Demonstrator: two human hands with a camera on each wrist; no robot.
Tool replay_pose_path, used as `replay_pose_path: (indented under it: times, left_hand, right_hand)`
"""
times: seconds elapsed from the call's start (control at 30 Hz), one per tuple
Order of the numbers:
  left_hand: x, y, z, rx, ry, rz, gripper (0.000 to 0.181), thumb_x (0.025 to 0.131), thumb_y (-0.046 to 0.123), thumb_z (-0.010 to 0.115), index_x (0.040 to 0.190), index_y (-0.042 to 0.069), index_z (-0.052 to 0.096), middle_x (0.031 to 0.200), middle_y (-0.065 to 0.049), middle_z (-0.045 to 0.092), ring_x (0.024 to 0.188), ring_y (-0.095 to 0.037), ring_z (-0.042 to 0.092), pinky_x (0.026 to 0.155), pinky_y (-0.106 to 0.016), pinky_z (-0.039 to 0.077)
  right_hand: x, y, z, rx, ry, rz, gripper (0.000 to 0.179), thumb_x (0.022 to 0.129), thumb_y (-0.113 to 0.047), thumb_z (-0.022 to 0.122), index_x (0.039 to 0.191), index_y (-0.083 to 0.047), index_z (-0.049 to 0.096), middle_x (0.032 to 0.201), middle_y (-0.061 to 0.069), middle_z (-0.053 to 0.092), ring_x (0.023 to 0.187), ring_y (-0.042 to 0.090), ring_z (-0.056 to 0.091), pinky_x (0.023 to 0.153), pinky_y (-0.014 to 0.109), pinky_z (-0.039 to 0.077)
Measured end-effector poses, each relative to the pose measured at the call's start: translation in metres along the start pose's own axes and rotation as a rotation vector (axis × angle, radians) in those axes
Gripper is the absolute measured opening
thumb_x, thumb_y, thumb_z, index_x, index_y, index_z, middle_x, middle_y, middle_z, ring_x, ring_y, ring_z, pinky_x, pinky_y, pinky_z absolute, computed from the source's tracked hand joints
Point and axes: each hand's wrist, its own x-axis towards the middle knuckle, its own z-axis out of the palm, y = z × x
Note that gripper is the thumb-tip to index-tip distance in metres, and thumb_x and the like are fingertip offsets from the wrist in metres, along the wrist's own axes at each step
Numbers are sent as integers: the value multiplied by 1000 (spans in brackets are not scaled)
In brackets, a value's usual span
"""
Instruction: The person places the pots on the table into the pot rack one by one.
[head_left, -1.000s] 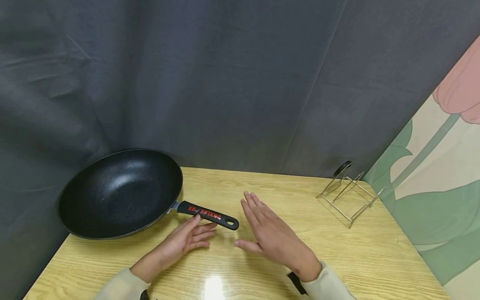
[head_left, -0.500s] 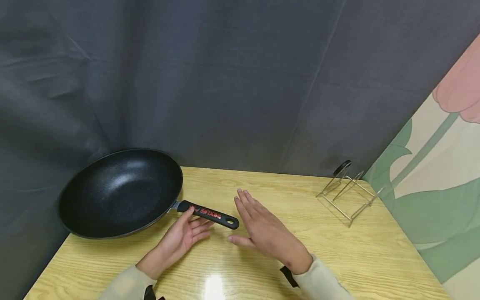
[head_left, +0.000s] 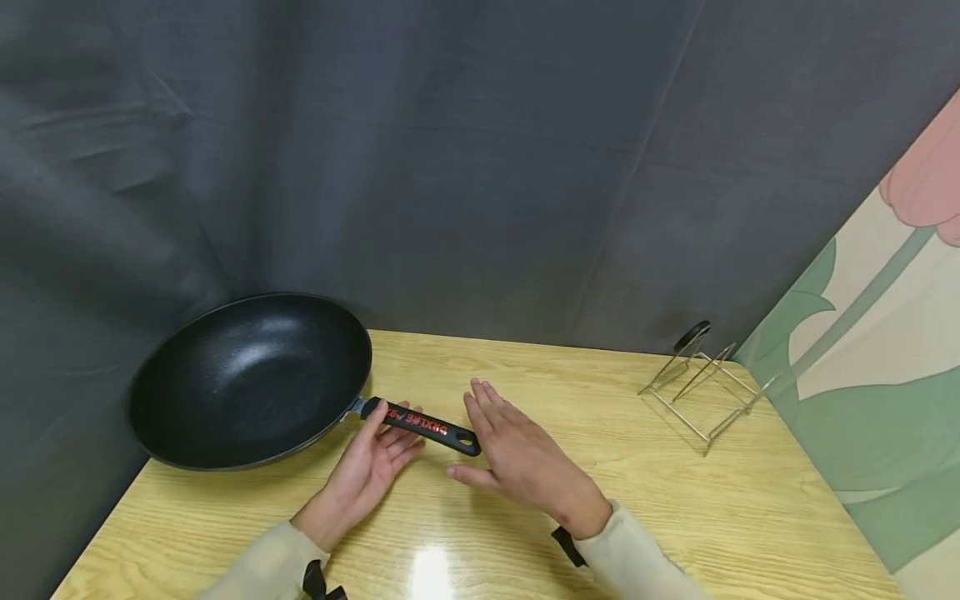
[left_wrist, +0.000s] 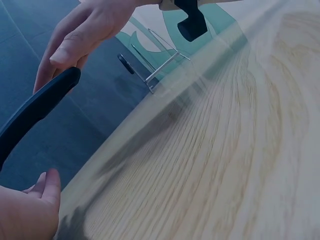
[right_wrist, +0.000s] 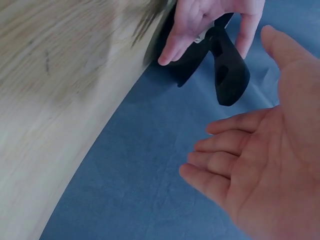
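The wok (head_left: pixel 255 375) is seated at the bench's (head_left: pixel 712 533) left rear corner, handle (head_left: pixel 426 426) angled toward the front right — nearer left hand (head_left: pixel 363 473) spread around it, unclenched; right hand (head_left: pixel 525 460) held flat, empty, beside its end.

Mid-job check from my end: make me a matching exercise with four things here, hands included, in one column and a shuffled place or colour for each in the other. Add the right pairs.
Column one
1. pan
2. wire rack
3. left hand
4. right hand

Column two
A. beside the free end of the handle, the end with the hole
B. black, at the left of the head view
C. by the part of the handle nearest the pan's bowl
D. metallic, at the right of the table

Right pairs: 1-B, 2-D, 3-C, 4-A
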Motion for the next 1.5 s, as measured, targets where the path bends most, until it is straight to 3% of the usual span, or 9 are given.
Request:
replay_pose_path:
  times: [0.27,0.5,0.63,1.0,1.2,1.5]
  left_hand:
    - [2,-10,5,-107,20,-3,55,110,39,44,146,-2,36,143,-18,54,118,-23,63,110,-42,43]
    - [9,-11,10,-215,5,33,61,112,38,37,155,-3,25,154,-18,44,141,-30,46,112,-36,40]
    - [10,-11,11,-277,0,59,61,112,35,35,158,-3,21,160,-19,35,144,-29,42,115,-35,35]
    - [25,-10,19,-471,-49,128,54,111,22,27,161,2,16,167,-17,20,152,-28,26,120,-37,27]
    - [30,-9,21,-525,-94,162,56,109,18,21,163,3,10,169,-17,15,154,-28,22,121,-38,25]
    - [33,-10,29,-620,-68,145,51,108,17,22,157,2,29,166,-17,27,150,-27,32,119,-38,29]
  right_hand:
    - [5,-4,-4,-16,-15,-12,83,103,-52,56,154,9,34,161,28,26,151,37,25,119,46,29]
    - [15,-9,-3,-39,-27,-5,78,103,-48,59,152,9,39,158,29,33,148,38,32,117,45,32]
    - [21,-13,-2,-50,-34,-14,74,104,-45,60,150,10,42,156,30,37,146,38,36,116,44,35]
    - [28,-19,3,-64,-72,11,66,105,-38,59,147,11,46,154,30,40,144,38,39,116,42,34]
    - [35,-22,4,-91,-57,11,64,105,-36,58,146,12,46,151,31,43,143,38,42,116,41,34]
    - [40,-28,7,-82,-39,77,58,102,-27,60,142,14,49,145,32,50,137,40,49,113,44,39]
